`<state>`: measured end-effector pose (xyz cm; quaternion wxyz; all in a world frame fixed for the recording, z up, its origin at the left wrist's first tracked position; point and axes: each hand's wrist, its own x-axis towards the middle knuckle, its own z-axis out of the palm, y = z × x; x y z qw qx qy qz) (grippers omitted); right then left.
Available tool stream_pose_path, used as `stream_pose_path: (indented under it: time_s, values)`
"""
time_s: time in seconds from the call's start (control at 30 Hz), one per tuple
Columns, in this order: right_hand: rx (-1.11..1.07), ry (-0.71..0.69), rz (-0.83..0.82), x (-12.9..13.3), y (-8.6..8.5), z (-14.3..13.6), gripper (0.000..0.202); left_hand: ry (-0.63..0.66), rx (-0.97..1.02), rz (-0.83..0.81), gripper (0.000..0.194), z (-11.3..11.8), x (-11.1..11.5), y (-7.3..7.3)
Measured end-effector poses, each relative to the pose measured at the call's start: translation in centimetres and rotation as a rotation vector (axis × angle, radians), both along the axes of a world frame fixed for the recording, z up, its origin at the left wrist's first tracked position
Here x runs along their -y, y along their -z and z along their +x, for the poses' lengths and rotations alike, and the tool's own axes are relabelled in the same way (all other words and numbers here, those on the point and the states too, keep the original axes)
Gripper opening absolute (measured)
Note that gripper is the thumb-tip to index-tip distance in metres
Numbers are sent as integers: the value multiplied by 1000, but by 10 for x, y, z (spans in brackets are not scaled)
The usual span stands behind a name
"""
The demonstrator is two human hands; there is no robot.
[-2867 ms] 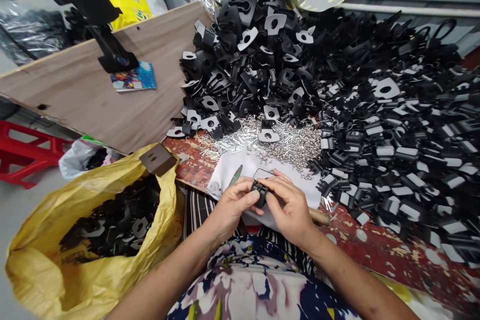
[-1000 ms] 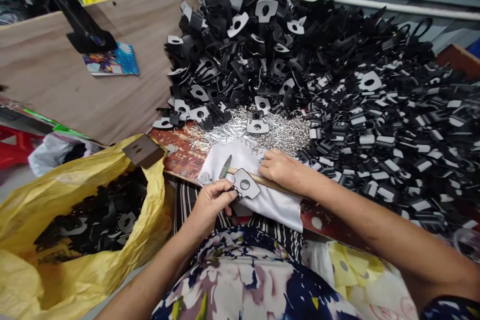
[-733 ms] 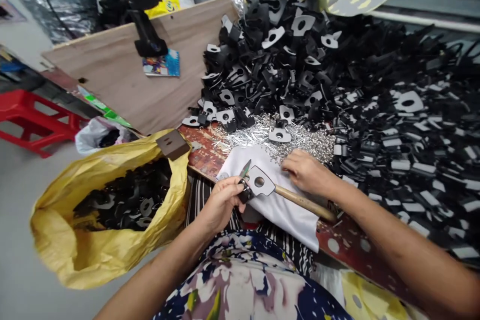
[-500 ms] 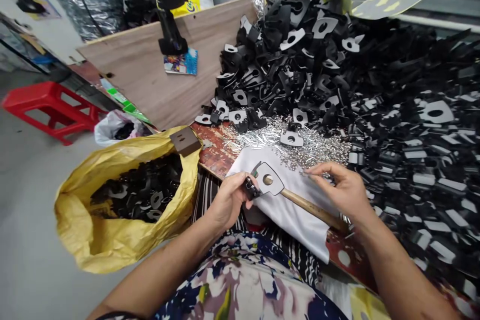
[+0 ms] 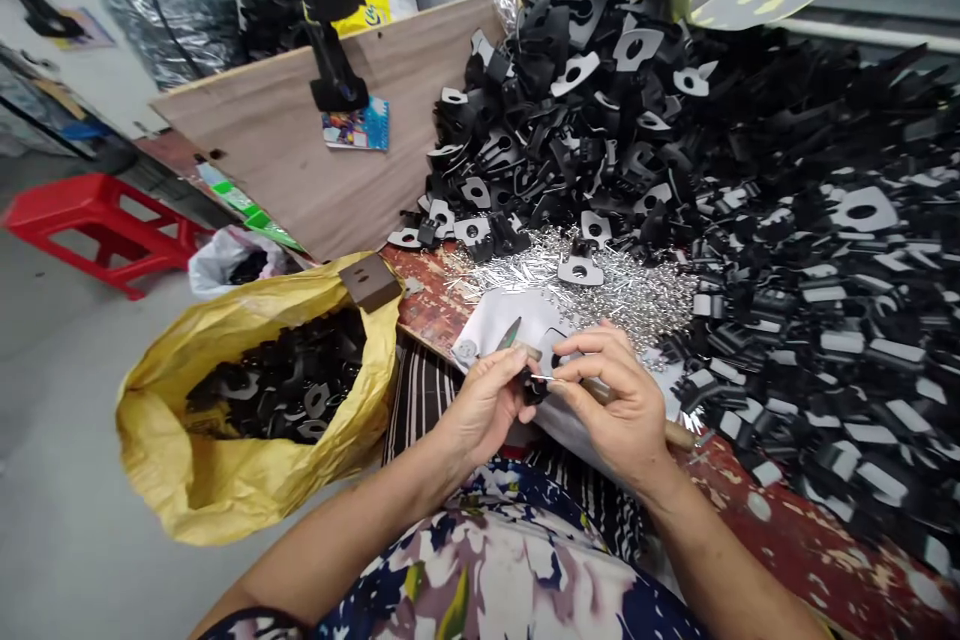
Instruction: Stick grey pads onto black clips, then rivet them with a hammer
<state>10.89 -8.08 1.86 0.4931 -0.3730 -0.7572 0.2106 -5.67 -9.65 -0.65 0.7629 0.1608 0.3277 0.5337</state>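
My left hand (image 5: 489,398) is closed around a black clip part (image 5: 534,388) above the pale cloth at the table's edge. Thumb and fingers of my right hand (image 5: 619,400) pinch a thin silver pin (image 5: 546,378), its tip at the clip part. Beneath my right hand lies a wooden-handled tool (image 5: 679,435), mostly covered. The pale cloth (image 5: 487,315) spreads under both hands. Just beyond it is a heap of silver pins (image 5: 645,305), with one grey-faced black piece (image 5: 580,270) lying on them.
Black clip parts (image 5: 570,140) are piled high behind and to the right. A yellow sack (image 5: 157,460) of black pieces stands at the left, a brown block (image 5: 370,282) on its rim. Beyond are a wooden board (image 5: 277,140) and a red stool (image 5: 97,220).
My right hand has moved left from the pin heap to my left hand, bringing a pin to the clip part. The clip part has shifted slightly right and turned.
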Motion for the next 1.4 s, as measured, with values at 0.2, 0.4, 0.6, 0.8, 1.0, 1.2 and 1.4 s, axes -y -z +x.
stream_pose_path:
  time_s: [0.2, 0.4, 0.6, 0.8, 1.0, 1.2, 1.4]
  values:
    - [168, 89, 49, 7, -6, -10, 11, -37, 35, -67, 34, -2, 2, -2]
    - [322, 117, 176, 12, -15, -14, 13, -33, 53, -35, 33, -1, 3, 2]
    - [387, 138, 220, 16, -14, -18, 16, -69, 84, -83, 29, 2, 3, 1]
    - [545, 89, 324, 17, -8, -24, 18, -149, -125, -33, 32, -4, 4, -4]
    - [546, 13, 297, 15, -5, -17, 18, -167, -254, 32, 41, -12, 12, 3]
    - [612, 43, 325, 19, -14, -28, 27, -208, -245, -3, 43, -4, 10, 5]
    - [667, 108, 418, 12, -20, -44, 32, -323, -40, -42, 39, 7, 7, 0]
